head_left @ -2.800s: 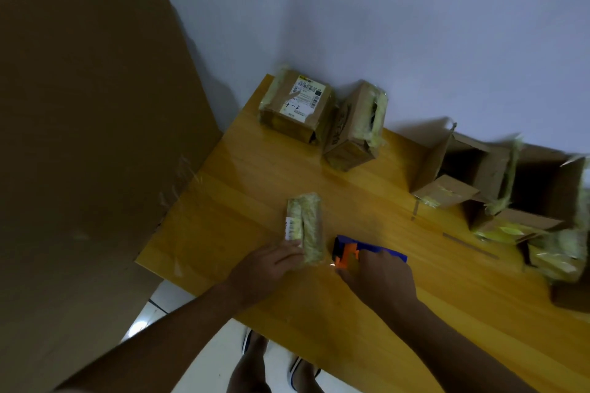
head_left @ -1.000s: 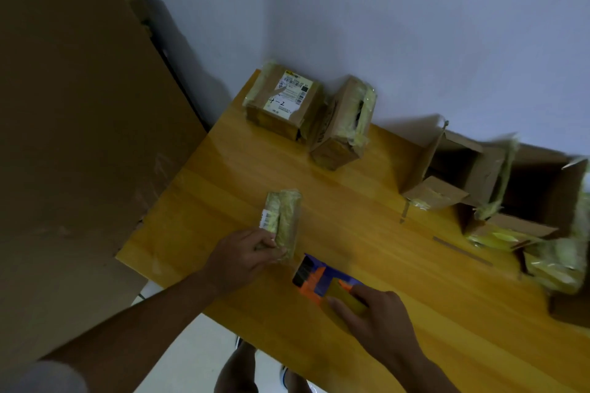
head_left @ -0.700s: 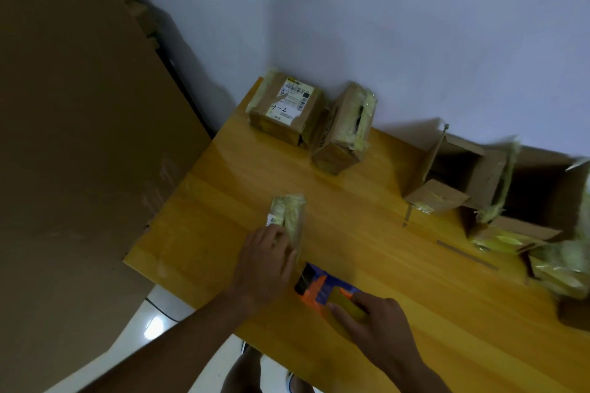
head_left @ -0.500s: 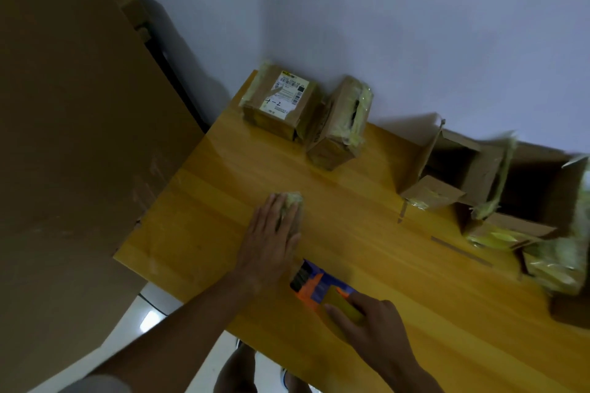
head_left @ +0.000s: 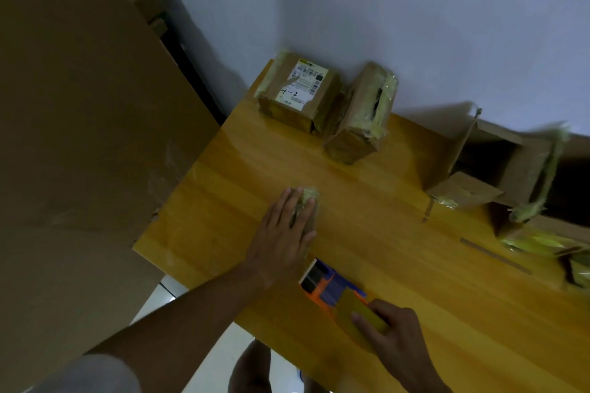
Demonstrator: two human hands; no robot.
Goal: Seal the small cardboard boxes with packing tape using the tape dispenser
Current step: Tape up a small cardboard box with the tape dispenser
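A small tape-wrapped cardboard box (head_left: 310, 195) lies on the wooden table (head_left: 399, 233). My left hand (head_left: 282, 234) rests flat on top of it, fingers spread, covering most of it. Just to the right and nearer me, my right hand (head_left: 394, 333) grips the blue and orange tape dispenser (head_left: 332, 289) with its yellowish tape roll, holding it a little above the table's front edge, apart from the box.
Two taped boxes, one with a white label (head_left: 298, 91) and one tilted (head_left: 362, 115), stand at the back by the wall. Open cardboard boxes (head_left: 498, 166) with loose tape crowd the right side. A large cardboard sheet (head_left: 79, 137) leans at the left.
My left hand has moved from gripping the small box's near end to lying flat over its top. My right hand has drawn the dispenser back from the box toward me.
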